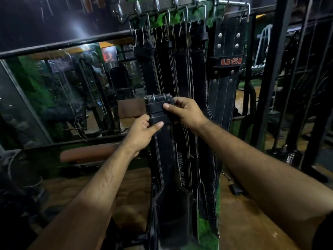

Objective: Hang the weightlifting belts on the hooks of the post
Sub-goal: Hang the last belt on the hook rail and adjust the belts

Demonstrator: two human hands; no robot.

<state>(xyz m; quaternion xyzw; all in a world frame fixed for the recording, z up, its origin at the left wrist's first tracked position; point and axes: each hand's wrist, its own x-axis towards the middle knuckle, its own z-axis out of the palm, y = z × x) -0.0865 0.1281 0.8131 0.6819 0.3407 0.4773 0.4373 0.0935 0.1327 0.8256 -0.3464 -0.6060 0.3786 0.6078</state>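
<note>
I hold a black leather weightlifting belt upright in front of me, its metal buckle at the top and its long body hanging down toward the floor. My left hand pinches the belt's lower loop from the left. My right hand grips the buckle end from the right, thumb across the front. Behind it, several black belts hang from metal hooks on the post's top bar. One hung belt carries a red USI label.
A mirror wall stands to the left behind a dark rail. A brown padded bench sits low at the left. Black steel rack posts rise at the right. The floor is wood with a green turf strip.
</note>
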